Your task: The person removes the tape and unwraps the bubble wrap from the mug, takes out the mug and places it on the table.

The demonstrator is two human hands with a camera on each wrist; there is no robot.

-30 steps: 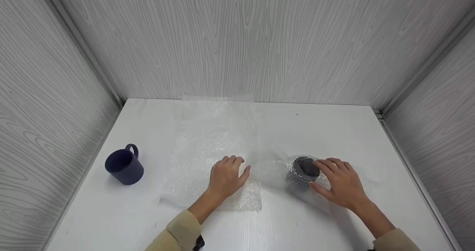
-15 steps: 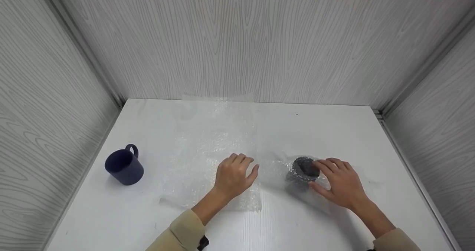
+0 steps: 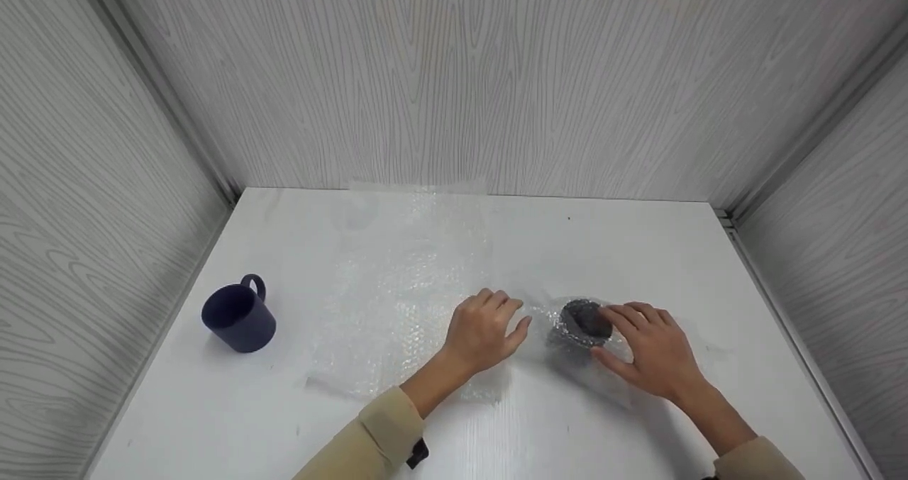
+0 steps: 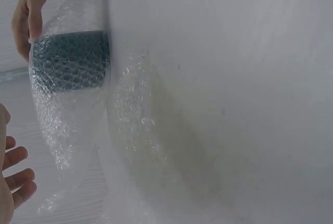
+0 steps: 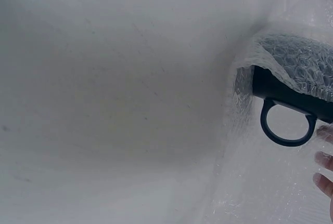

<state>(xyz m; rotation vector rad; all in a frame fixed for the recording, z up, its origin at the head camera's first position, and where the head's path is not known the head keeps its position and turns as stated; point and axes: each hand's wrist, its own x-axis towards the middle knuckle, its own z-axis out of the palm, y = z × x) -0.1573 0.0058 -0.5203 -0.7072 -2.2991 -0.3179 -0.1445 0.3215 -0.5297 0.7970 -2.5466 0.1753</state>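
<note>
A dark mug point(image 3: 584, 318) stands on the right of the table, partly covered in bubble wrap point(image 4: 73, 115). In the right wrist view its handle point(image 5: 287, 125) sticks out bare from the wrap. My right hand point(image 3: 649, 352) holds the mug at its rim, thumb on the near side and fingers on the far side. To the left of the mug, my left hand point(image 3: 482, 331) hovers with loosely bent fingers, above the edge of the flat bubble wrap sheet point(image 3: 397, 274). Nothing is in that hand. The mug hides part of the right fingers' contact.
A dark blue mug point(image 3: 239, 318) rests unwrapped at the left, handle pointing back. The bubble wrap sheet reaches the rear edge of the white table point(image 3: 184, 409). Wood-grain panels point(image 3: 454, 83) enclose the table at the back and both sides.
My left hand has moved right, from over the flat bubble wrap sheet towards the wrapped mug. The right hand and both mugs have stayed in place.
</note>
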